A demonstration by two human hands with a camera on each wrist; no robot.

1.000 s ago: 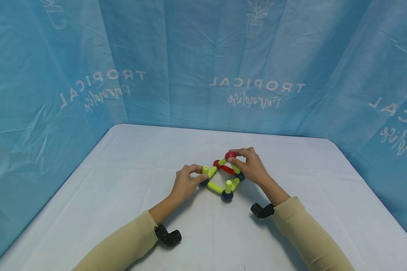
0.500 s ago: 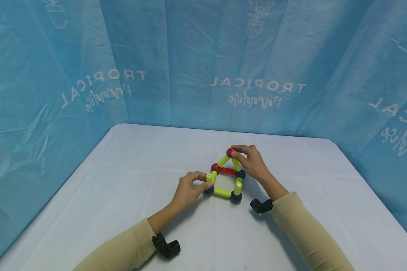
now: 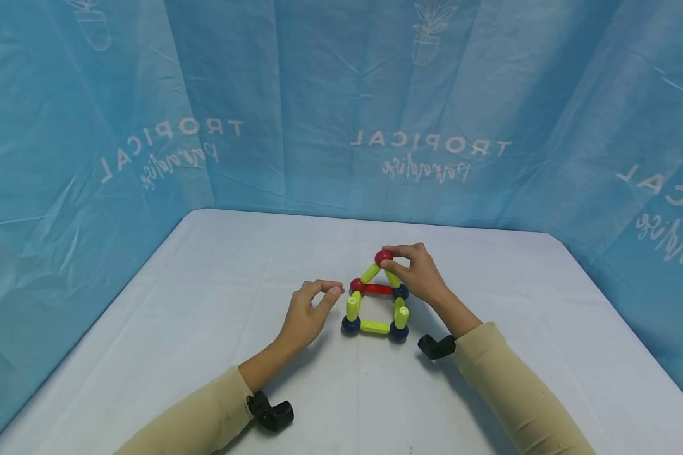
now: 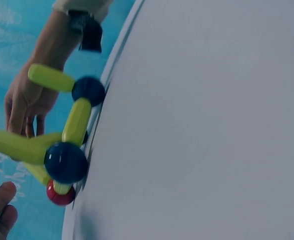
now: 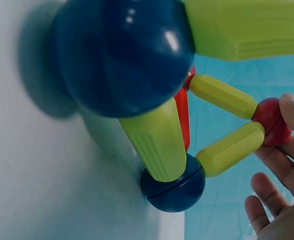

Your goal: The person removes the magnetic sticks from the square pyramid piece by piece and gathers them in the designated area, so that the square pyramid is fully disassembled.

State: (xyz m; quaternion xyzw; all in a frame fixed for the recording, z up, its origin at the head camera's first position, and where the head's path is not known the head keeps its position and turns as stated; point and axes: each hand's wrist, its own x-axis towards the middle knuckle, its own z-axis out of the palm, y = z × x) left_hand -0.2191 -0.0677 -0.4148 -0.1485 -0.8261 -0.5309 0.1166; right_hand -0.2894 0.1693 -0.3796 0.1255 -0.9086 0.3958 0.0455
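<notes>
A magnetic stick-and-ball frame stands on the white table. Its square base has dark blue balls at the near left (image 3: pixel 350 327), near right (image 3: pixel 398 332) and back right, with a red ball (image 3: pixel 357 286) at the back left. Yellow-green sticks join the sides, except for a red stick (image 3: pixel 379 289) at the back. One yellow-green stick (image 3: pixel 352 308) rises from each near ball. Two more lean together at the back under a top red ball (image 5: pixel 272 120), which my right hand (image 3: pixel 421 272) pinches between thumb and fingers. My left hand (image 3: pixel 304 316) holds nothing, just left of the frame, fingers bent.
The white-covered table (image 3: pixel 250 253) extends around the frame on all sides. Blue printed curtains (image 3: pixel 330 177) hang behind it and at both sides. A black wrist device (image 3: pixel 270 414) is strapped at each sleeve cuff.
The frame has turned so that its near side faces me squarely. My left hand has let go of the near-left upright stick and moved left; the right hand keeps the top red ball.
</notes>
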